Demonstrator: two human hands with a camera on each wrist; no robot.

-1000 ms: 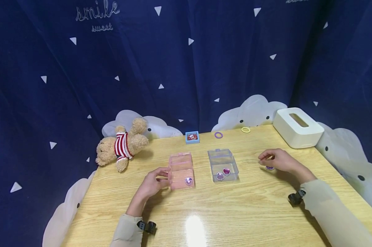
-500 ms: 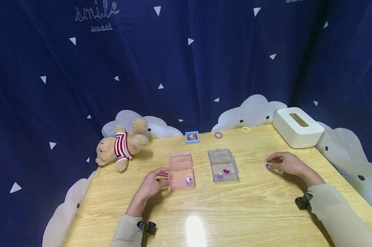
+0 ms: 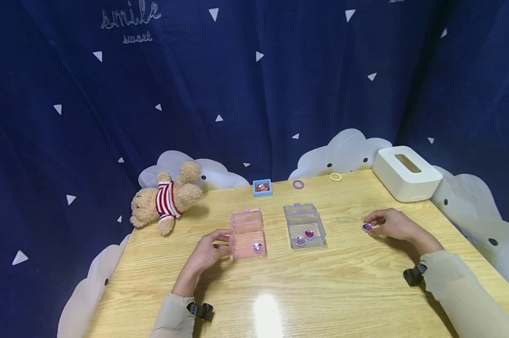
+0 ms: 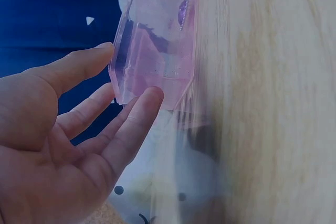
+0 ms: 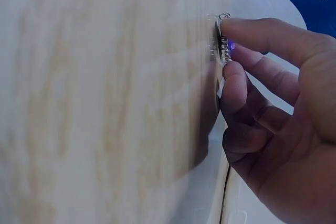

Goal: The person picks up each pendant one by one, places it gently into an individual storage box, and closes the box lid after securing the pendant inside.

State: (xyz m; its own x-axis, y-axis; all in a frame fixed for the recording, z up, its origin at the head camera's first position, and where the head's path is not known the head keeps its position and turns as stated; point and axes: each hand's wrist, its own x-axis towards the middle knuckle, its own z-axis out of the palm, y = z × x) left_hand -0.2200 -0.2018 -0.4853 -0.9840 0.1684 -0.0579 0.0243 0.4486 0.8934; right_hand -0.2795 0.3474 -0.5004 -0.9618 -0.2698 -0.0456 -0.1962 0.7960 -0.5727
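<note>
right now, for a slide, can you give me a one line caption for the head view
Left hand steadies a pink box while the right hand pinches a purple gem beside a clear box.

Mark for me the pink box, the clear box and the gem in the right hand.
pink box [image 3: 247,233], head view, on its near front wall.
clear box [image 3: 304,225], head view, on its front wall above the two gems.
gem [image 3: 366,227], head view, on its purple face at the right hand's fingertips.
</note>
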